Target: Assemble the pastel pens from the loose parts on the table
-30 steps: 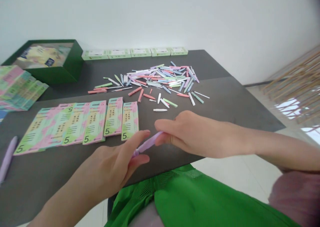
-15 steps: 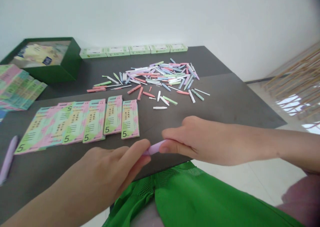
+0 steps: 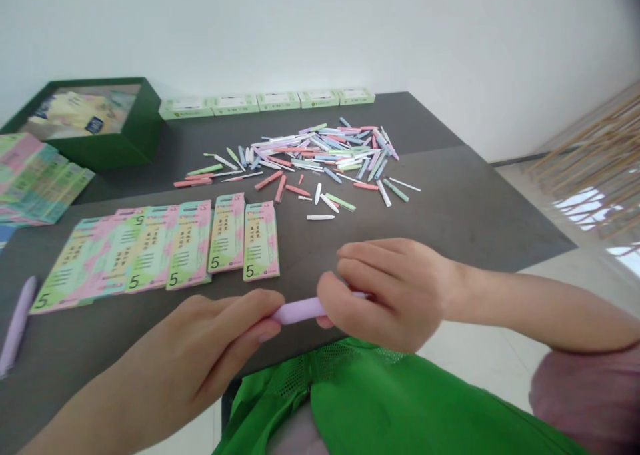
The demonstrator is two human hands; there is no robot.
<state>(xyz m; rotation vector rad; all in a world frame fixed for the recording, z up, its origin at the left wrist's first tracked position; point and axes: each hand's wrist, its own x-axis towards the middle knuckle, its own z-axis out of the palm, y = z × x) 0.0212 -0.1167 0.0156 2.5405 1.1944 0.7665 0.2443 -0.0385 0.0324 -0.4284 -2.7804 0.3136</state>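
Note:
A lilac pen [image 3: 301, 310] lies crosswise between my two hands, just above the table's front edge. My left hand [image 3: 225, 328] pinches its left end between thumb and fingers. Around its right part, my right hand [image 3: 385, 291] is closed, and the pen's tip shows a little past the thumb. Another lilac pen [image 3: 17, 325] rests alone at the far left of the table. Beyond my hands spreads a heap of loose pen parts [image 3: 325, 148] in pink, blue, green, white and lilac.
Several flat printed packs [image 3: 190, 241] marked 5 lie in a row at left. Behind them are stacked boxes [image 3: 35, 178] and a dark green box [image 3: 135, 128] with wrappers inside. Small green-white boxes [image 3: 235, 105] line the wall. A green apron [image 3: 360, 395] hangs below the table edge.
My right hand has turned over and curled its fingers around the pen's right part. More of the lilac barrel shows between the hands, and my left hand has shifted slightly left.

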